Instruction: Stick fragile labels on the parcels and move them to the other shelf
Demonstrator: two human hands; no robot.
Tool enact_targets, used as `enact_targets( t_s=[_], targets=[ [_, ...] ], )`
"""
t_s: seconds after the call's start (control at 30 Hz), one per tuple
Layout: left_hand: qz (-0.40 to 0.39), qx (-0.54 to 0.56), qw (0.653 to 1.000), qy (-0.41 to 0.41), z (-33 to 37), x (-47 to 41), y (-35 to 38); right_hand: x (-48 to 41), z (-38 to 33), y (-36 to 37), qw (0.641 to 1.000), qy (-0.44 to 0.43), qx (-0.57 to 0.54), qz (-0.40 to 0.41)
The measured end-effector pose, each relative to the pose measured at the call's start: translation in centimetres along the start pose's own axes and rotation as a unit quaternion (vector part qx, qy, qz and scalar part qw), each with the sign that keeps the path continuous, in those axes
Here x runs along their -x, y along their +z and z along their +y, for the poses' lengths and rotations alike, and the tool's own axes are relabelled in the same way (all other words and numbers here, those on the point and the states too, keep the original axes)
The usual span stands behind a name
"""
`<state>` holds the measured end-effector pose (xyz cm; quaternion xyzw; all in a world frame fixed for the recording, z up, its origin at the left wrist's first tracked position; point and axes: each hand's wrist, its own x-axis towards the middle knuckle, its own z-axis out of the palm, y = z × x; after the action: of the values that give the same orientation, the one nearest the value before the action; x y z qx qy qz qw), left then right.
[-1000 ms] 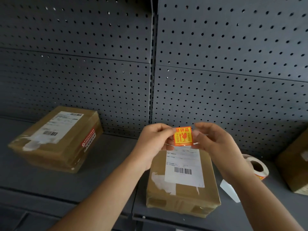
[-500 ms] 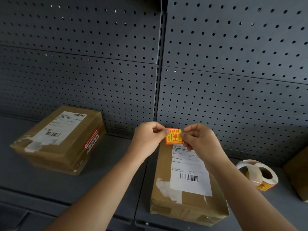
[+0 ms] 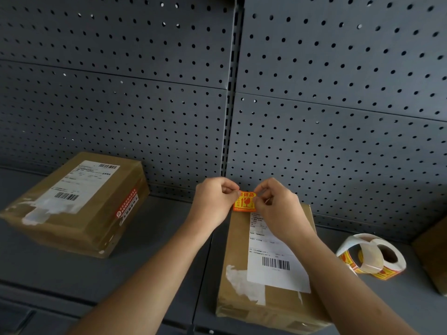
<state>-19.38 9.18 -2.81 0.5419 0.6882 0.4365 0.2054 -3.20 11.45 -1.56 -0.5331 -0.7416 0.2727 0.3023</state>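
Grey pegboard [image 3: 338, 105] backs a dark shelf [image 3: 157, 267]. Front parcel [image 3: 239, 250], the landmark, lies at centre; a second parcel [image 3: 79, 204] sits well to its left, a label roll [image 3: 377, 257] just to its right. Over its far edge, left hand [image 3: 212, 204] and right hand [image 3: 278, 209] each pinch an upper corner of the fragile label [image 3: 244, 202]. Risk, as judged: uneven lowering would crease it or overlap the shipping label [image 3: 273, 257].

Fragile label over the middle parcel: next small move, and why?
Probably lower it and press it flat on the cardboard. Both hands, left hand and right hand, pinch the fragile label by its top corners at the far end of the parcel, just beyond the shipping label. Whether it touches yet, I cannot tell.
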Motion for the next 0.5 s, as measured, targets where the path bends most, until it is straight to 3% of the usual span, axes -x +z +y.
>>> enact_targets(
  t_s=[0.5],
  targets=[
    [0.005,-0.058,0.998,0.023,-0.6,-0.1,1.0,-0.4,0.7,1.2,0.996,-0.04,0.08,0.014]
  ],
)
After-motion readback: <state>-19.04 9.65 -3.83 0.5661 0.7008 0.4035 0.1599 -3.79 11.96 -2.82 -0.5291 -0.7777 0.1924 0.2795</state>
